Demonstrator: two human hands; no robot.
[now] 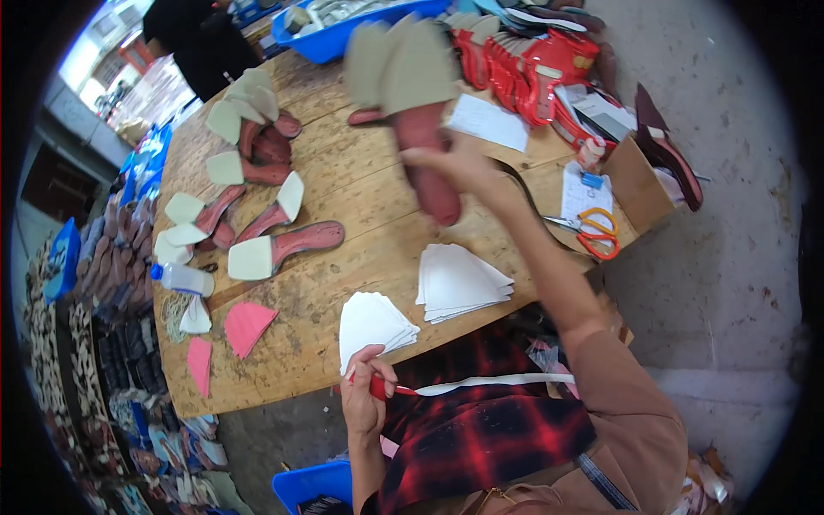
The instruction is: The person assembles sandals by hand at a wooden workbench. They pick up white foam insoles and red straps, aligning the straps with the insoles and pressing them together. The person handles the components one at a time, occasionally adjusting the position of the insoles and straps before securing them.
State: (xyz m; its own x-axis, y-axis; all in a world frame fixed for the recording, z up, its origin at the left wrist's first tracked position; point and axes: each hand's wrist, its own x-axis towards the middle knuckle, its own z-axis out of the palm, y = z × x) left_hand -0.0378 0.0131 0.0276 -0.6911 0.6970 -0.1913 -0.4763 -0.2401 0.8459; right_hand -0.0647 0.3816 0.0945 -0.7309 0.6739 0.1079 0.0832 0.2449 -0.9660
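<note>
Above the table's far middle, my right hand [451, 167] is closed round dark red insoles [425, 137] with cream heel pads [403, 64]; they are blurred by motion. Near the front edge, my left hand [367, 390] is closed on a slim red object [384, 389], its kind unclear; a white strip [489, 380] runs from near it across my lap. Just beyond the left hand lies a fan of white cut pieces [373, 324], and a second white stack [463, 283] sits to its right. More dark red insoles with cream pads [287, 245] lie on the left.
On the wooden table [343, 193] lie pink pieces [249, 326], a plastic bottle [183, 279] and orange-handled scissors [592, 230]. Red shoe parts [532, 73] and a blue tray [322, 43] are at the back. A cardboard box [639, 184] stands at the right edge.
</note>
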